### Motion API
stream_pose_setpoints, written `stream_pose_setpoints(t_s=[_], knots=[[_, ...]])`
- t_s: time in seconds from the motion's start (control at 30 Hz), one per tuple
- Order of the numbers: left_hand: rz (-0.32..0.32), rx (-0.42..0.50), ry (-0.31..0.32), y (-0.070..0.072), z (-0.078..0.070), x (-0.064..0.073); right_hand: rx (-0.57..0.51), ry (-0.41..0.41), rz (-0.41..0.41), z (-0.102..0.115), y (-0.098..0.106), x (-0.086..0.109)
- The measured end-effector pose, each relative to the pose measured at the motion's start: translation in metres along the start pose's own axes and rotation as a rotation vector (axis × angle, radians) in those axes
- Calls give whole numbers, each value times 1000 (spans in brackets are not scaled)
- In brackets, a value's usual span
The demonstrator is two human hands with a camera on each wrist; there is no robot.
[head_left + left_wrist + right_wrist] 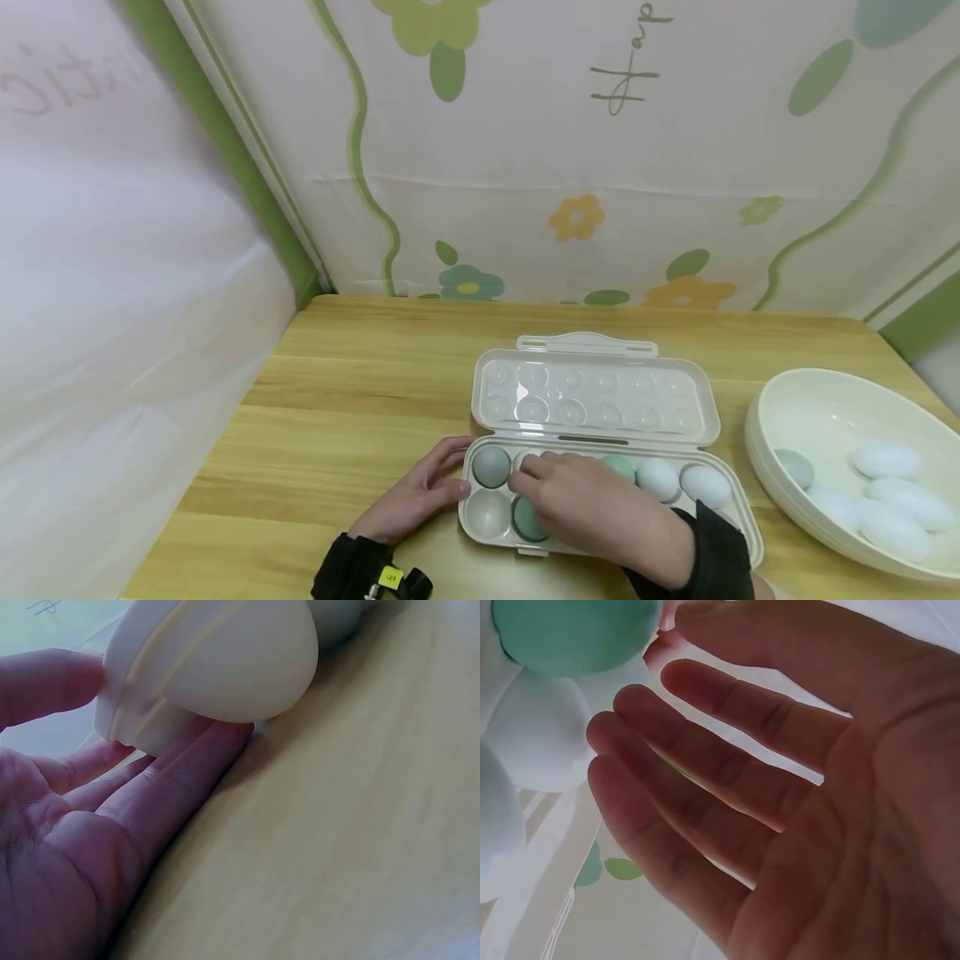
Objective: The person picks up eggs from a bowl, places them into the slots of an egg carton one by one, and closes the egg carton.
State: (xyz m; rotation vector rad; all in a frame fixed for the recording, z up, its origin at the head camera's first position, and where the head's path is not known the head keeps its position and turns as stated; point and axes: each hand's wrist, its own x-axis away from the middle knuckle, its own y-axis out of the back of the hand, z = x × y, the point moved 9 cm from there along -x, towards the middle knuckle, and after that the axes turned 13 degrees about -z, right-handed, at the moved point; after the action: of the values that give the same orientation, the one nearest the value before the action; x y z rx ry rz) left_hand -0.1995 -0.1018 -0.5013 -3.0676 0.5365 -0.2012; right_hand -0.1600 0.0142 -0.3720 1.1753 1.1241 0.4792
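Note:
A white plastic egg box [735, 533] lies on the table with its lid [596, 396] folded back. My left hand [416, 496] holds its left end, thumb at the rim and fingers beneath the cups in the left wrist view. Over the middle of the box is my right hand [581, 504], fingertips beside a mostly hidden white egg in the back row. Its fingers are loosely bent, and no egg shows in the palm in the right wrist view. A grey egg [491, 467], a dark green egg [528, 520], a light green egg [621, 467] and white eggs [706, 486] occupy cups; the front-left cup [487, 513] is bare.
To the right stands a large cream bowl [806, 387] holding several white eggs [909, 502] and one greyish egg [795, 468]. The wooden table [337, 392] ends at a patterned curtain [480, 167] at the back, with a white curtain [135, 275] at the left.

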Motion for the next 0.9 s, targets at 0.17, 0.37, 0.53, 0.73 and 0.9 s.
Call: stream_pose_setpoints(t_s=[0.17, 0.37, 0.53, 0.73, 0.9], knots=[[-3, -4, -3, 1, 1, 0, -23, -15, 46, -1, -4, 2], [-5, -8, -5, 1, 0, 0, -50, -43, 71, -2, -9, 5], [3, 2, -5, 0, 0, -1, -89, -78, 154, -1, -19, 9], [2, -1, -1, 0, 0, -2, -96, -87, 194, -1, -24, 11], [0, -1, 3, 1, 0, -1, -92, -82, 202, -1, -26, 10]])
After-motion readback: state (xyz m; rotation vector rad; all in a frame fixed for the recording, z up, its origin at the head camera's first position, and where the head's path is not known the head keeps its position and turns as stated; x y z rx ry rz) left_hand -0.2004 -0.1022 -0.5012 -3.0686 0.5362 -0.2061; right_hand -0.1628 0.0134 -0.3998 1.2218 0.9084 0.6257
